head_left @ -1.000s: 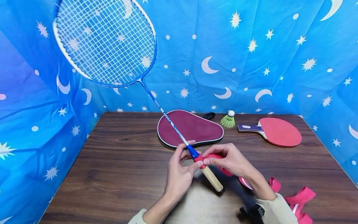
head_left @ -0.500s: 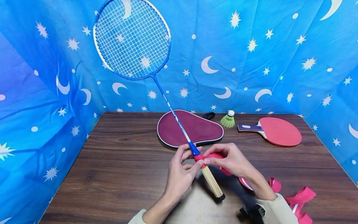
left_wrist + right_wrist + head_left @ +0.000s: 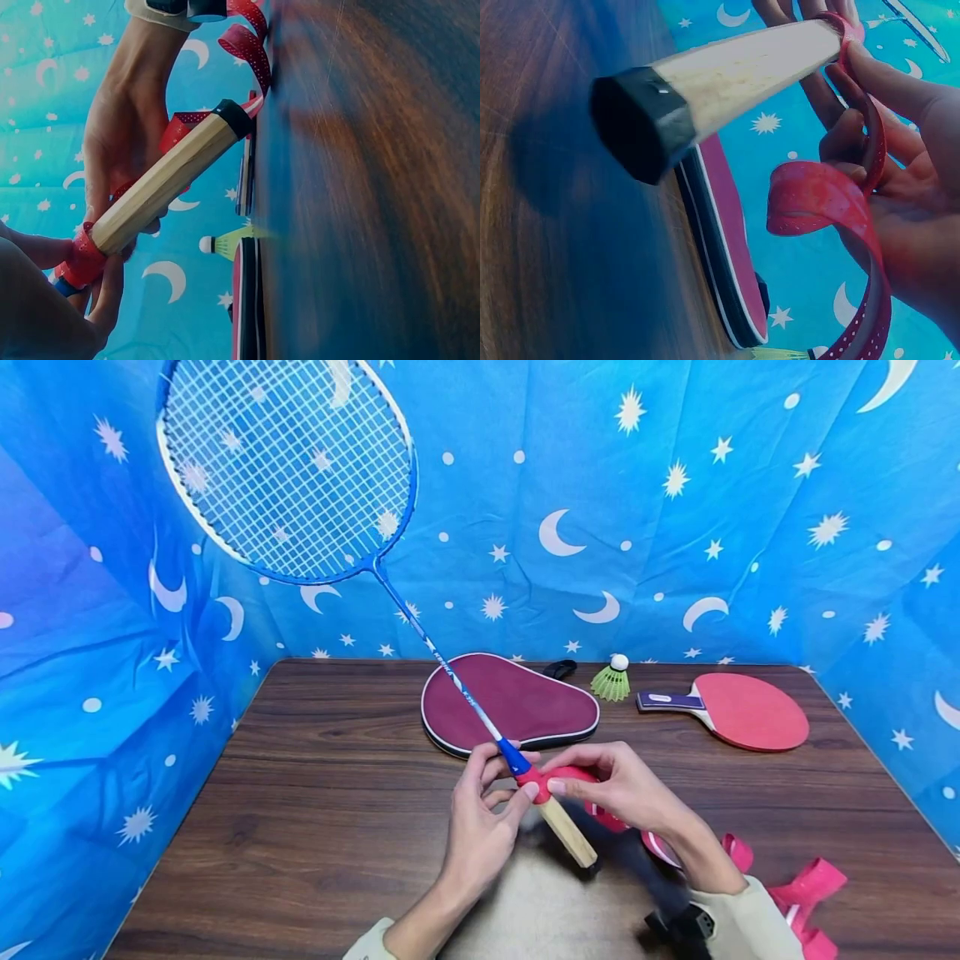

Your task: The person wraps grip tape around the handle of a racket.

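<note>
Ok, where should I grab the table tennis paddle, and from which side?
Probably by its dark handle, from the near side: it's narrow, while the red blade lies broad and flat, and the shuttlecock stands just past the handle's left end.

We log, left to right on the table [image 3: 300,777]: case [image 3: 532,702], shuttlecock [image 3: 612,681], paddle [image 3: 757,712]; racket [image 3: 405,607] before the case, tape [image 3: 813,878] before the paddle

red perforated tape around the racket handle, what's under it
Pale wooden handle shows below the red perforated tape, a blue cone above; what the tape covers cannot be seen.
</note>
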Motion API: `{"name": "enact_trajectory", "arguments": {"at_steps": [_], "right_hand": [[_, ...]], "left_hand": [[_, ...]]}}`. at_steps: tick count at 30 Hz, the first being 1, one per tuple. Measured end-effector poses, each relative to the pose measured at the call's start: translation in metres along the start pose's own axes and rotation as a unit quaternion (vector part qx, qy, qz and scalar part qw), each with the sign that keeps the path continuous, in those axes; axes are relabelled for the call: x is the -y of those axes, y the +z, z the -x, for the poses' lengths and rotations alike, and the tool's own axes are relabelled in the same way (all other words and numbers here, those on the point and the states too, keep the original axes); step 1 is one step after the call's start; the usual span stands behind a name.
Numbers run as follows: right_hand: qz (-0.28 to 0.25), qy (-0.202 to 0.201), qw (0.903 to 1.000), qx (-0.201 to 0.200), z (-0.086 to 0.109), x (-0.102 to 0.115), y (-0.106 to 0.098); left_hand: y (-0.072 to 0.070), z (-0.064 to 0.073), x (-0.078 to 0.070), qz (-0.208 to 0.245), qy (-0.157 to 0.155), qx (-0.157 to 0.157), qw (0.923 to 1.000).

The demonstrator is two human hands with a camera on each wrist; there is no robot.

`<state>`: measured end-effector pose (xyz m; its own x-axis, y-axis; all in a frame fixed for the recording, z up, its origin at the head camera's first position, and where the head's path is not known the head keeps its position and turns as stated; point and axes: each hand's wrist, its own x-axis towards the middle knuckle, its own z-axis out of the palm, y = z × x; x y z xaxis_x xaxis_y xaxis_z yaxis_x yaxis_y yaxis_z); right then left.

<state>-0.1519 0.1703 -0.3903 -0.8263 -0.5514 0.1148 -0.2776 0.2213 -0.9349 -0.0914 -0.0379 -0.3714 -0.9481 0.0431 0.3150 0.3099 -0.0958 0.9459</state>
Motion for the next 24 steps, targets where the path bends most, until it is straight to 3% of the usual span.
{"name": "enact_trajectory", "arguments": {"at_steps": [7,12,18,24], "right_hand": [[0.038,-0.001,0.9988,-0.032,0.000,0.002,0.002],[0.037,-0.012,0.9982,-0.046,0.002,0.004,0.002],[0.013,-0.021,0.9987,-0.044,0.002,0.005,0.003],[0.007,-0.011,0.9990,-0.042,0.001,0.003,0.003]], "left_hand": [[-0.003,-0.002,0.021,-0.019,-0.011,0.021,0.9995],[-0.002,-0.003,0.025,-0.004,-0.021,0.017,0.9996],[-0.003,-0.003,0.028,0.047,-0.035,0.001,0.9983],[-0.002,-0.002,0.028,0.066,-0.028,0.010,0.9973]]}}
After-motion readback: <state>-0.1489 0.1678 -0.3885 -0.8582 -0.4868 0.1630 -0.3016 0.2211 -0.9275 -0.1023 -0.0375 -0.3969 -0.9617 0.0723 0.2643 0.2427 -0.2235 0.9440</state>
